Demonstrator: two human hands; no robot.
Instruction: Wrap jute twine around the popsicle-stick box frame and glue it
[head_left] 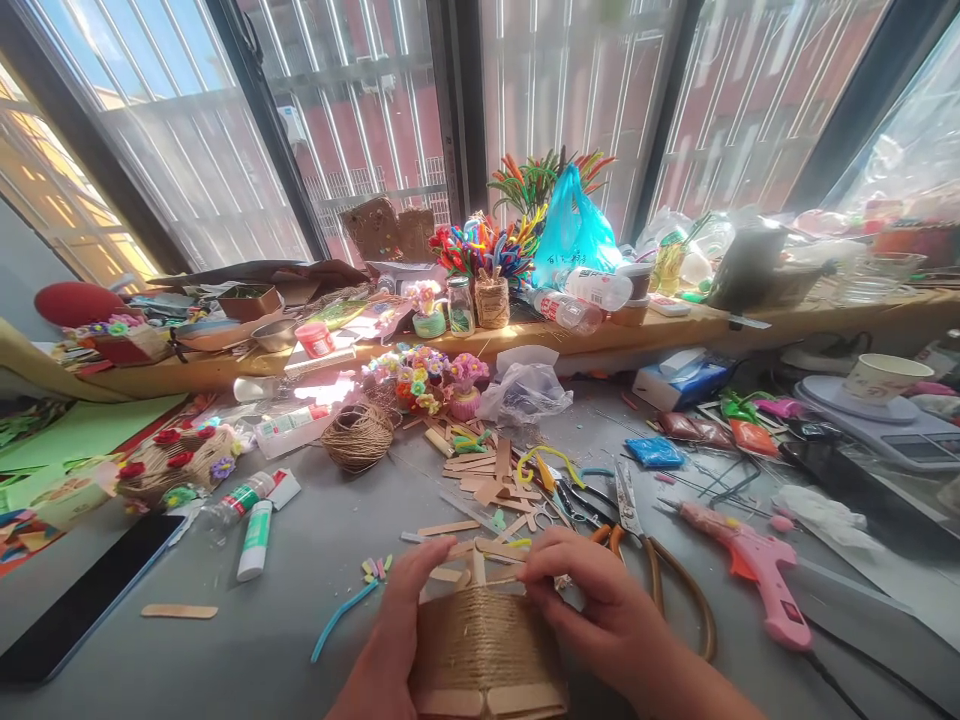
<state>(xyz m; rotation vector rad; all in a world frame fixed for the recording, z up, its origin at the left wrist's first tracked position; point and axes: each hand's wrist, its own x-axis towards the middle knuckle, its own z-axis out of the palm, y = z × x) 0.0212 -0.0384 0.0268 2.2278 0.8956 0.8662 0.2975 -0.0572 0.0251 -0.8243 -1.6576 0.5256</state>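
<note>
In front of me is a small box (480, 635) made of wooden craft sticks and wound with brown twine. Pale stick ends show along its top and bottom edges. My left hand (394, 625) is closed round the box's left side, thumb at the upper edge. At the upper right corner my right hand (592, 600) pinches the box's edge with thumb and forefinger. Whether a loose twine end is in that pinch is too small to tell. Several loose craft sticks (480, 470) lie just beyond the box.
Large scissors (630, 500) and a pink glue gun (757, 570) with a cord lie to the right. A twine ball (358, 437) sits behind, left of centre. To the left are a glue stick (255, 540) and a phone (94, 590). A kitchen scale (889, 420) carries a paper cup (889, 377).
</note>
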